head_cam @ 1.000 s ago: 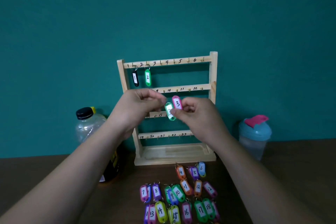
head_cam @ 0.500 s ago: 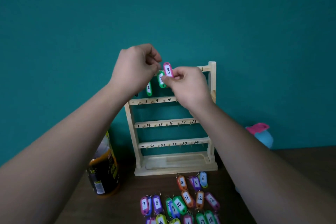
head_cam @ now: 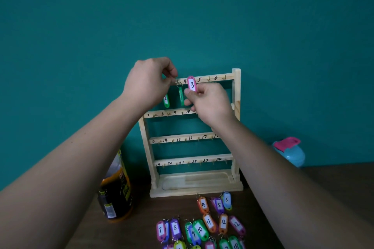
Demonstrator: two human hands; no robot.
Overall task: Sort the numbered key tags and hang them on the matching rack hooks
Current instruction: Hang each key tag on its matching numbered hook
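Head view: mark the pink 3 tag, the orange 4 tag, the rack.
pink 3 tag [head_cam: 191, 85], head view, on its white label.
orange 4 tag [head_cam: 203, 205], head view, on its white label.
rack [head_cam: 236, 95], head view, on its right upright post.

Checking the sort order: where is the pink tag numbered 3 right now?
In the head view, the pink tag 3 is pinched upright in the right hand, in front of the rack's top rail, between the written 4 and 5.

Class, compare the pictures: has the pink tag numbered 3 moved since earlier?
Yes. Against the wooden rack, pink tag 3 rose from below the second rail to the top rail.
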